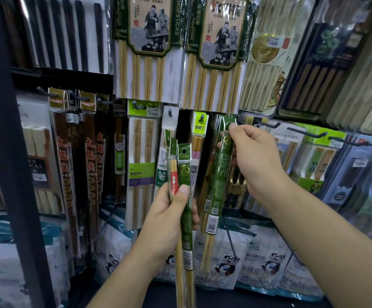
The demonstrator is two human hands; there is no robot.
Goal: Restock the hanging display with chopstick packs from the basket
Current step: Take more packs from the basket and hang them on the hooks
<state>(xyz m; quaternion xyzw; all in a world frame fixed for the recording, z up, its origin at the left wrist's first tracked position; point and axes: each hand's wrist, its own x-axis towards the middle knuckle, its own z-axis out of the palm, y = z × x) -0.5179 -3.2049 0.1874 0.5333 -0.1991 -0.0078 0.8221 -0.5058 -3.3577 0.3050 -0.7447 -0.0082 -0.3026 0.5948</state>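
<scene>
We gripped a few packs (pixel 184 174) in our left hand (pixel 169 216), thumb on the front one. Our right hand (pixel 256 161) pinched the top of a green pack (pixel 221 172).

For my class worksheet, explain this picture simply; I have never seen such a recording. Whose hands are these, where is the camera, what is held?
No machine here: a person wears one wide-angle camera on the head, looking forward and down, so both arms reach in from below. The left hand grips a few slim packs upright, among them a green-wrapped pack in front and a red-labelled pack beside it. The right hand pinches the top of a second green pack against a bunch of similar packs. Behind is a wall of hanging chopstick packs; panda-printed bags sit below.
</scene>
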